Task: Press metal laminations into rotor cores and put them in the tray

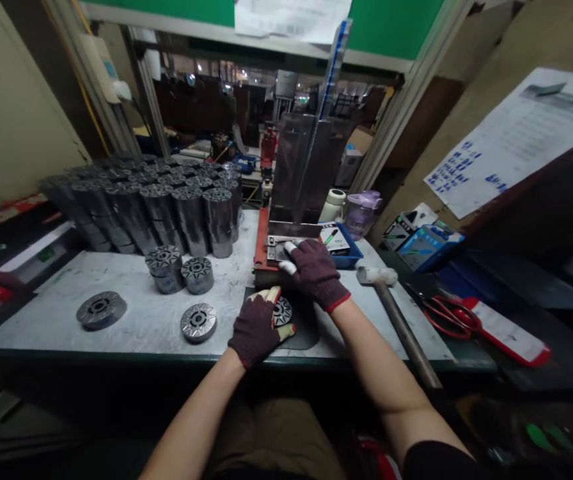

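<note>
My left hand, in a dark maroon glove with pale fingertips, is closed round a round metal rotor core with a star-like pattern of slots on its top. The core rests on a dark mat at the front of the table, partly hidden by the fingers. My right hand, gloved likewise, lies over the metal block of an orange-framed fixture. Its thumb and forefinger are stretched out and apart, touching the block. Left of my hands lie loose cores and short stacks.
Many tall stacks of cores fill the back left. On the right are a mallet, red-handled scissors, a blue tray with a box, and a purple bottle. A clear upright guard rises behind the fixture.
</note>
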Demonstrator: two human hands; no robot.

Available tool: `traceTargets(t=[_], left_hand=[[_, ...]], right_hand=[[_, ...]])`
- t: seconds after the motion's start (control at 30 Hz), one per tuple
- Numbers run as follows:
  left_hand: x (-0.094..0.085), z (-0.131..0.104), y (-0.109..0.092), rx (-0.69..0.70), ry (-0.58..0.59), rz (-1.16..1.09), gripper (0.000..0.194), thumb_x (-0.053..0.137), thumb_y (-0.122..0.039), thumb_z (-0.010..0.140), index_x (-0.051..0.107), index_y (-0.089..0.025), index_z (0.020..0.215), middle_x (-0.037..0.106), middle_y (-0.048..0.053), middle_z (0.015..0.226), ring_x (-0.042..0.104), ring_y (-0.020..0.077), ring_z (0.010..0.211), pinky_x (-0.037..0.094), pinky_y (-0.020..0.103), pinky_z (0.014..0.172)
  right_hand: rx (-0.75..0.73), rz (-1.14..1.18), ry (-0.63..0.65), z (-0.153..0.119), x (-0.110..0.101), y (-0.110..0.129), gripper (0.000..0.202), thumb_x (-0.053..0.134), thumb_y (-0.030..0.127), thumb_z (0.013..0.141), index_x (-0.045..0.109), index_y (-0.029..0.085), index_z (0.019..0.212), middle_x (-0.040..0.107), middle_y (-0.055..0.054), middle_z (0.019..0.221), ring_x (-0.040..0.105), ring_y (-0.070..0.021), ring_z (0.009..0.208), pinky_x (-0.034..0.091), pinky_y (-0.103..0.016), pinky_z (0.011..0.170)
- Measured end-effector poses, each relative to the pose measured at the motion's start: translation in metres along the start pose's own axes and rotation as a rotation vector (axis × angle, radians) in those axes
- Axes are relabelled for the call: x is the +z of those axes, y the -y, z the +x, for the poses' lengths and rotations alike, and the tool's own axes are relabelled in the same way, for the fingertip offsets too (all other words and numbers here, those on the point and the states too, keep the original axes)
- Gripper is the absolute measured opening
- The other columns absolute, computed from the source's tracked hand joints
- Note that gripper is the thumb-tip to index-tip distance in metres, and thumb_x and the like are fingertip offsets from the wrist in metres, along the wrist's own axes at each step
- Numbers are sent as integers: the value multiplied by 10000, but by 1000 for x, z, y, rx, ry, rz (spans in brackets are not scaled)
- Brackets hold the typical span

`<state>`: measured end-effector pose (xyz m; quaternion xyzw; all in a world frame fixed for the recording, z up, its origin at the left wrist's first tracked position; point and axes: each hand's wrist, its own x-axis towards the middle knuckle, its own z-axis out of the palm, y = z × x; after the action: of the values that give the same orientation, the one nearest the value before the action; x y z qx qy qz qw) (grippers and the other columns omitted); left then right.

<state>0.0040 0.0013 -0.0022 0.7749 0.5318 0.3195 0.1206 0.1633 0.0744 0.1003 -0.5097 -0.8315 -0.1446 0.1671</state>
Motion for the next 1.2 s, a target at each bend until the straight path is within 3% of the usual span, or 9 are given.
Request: traceTargets(t=[0.13, 0.3, 0.43, 0.53, 0.63, 0.77, 0.87, 1.0, 1.2], left_hand=[[-2, 0, -2, 8, 12, 4, 780, 770, -473, 765, 483, -211, 1441, 600, 144, 1343, 560, 344, 1235, 460, 487, 1049], [-3, 1, -1, 22, 22, 2, 756, 750, -489, 785, 484, -215, 1437, 612, 127, 1314, 568, 333, 1203, 468, 456, 1021], [-2, 2, 1, 38, 35, 22, 751, 737, -501, 790, 497, -188, 1429, 602, 142, 1338, 563, 337, 1208, 459, 464, 1033], [0, 2, 2, 48, 45, 41, 776, 738, -491, 790, 486, -168, 1448, 600, 139, 1356, 562, 332, 1208, 445, 453, 1055], [0, 3, 3, 52, 44, 48, 788, 735, -482, 793, 472, -167, 1466, 600, 125, 1367, 560, 324, 1208, 443, 439, 1060], [-4, 3, 3, 57, 65, 33, 760, 726, -474, 798, 472, -214, 1465, 596, 90, 1376, 563, 313, 1212, 445, 436, 1053], [-7, 3, 3, 64, 77, 18, 755, 737, -448, 786, 473, -247, 1463, 592, 73, 1386, 568, 306, 1216, 445, 430, 1052], [-6, 3, 4, 79, 65, -8, 785, 757, -428, 767, 465, -240, 1471, 564, 91, 1418, 541, 306, 1261, 424, 430, 1084], [-4, 7, 0, -17, 57, 12, 780, 793, -474, 727, 520, -234, 1416, 628, 95, 1285, 597, 300, 1132, 474, 413, 991]], right_hand=[[-3, -67, 115, 4, -13, 2, 386, 516, 344, 987, 680, 139, 1270, 691, -166, 1161, 579, -317, 1106, 419, -424, 946], [26, 1, 123, -43, 1, 13, 336, 449, 268, 1006, 698, 180, 1215, 740, -119, 1089, 645, -248, 997, 441, -328, 833], [-50, -12, 418, -69, 15, 23, 291, 502, 271, 978, 715, 190, 1158, 764, -112, 1010, 684, -241, 934, 444, -306, 749], [-136, -77, 564, -63, 14, 28, 330, 481, 295, 991, 688, 190, 1225, 755, -141, 1044, 684, -264, 975, 451, -334, 766], [-174, -104, 567, -49, 8, 31, 377, 460, 328, 1005, 625, 204, 1321, 738, -147, 1116, 677, -278, 1027, 468, -359, 802], [-145, -124, 638, -36, 1, 34, 350, 429, 320, 1019, 667, 204, 1247, 739, -144, 1132, 693, -289, 1026, 489, -365, 806], [-122, -154, 676, -38, -2, 37, 356, 408, 271, 1019, 683, 186, 1229, 749, -149, 1100, 705, -302, 1011, 502, -372, 799], [-199, -100, 637, -49, -3, 37, 398, 408, 265, 1022, 607, 163, 1352, 725, -162, 1176, 676, -288, 1097, 499, -381, 889], [-69, -153, 699, -35, -4, 43, 368, 417, 238, 999, 707, 165, 1214, 751, -167, 1108, 715, -308, 1015, 541, -392, 829]])
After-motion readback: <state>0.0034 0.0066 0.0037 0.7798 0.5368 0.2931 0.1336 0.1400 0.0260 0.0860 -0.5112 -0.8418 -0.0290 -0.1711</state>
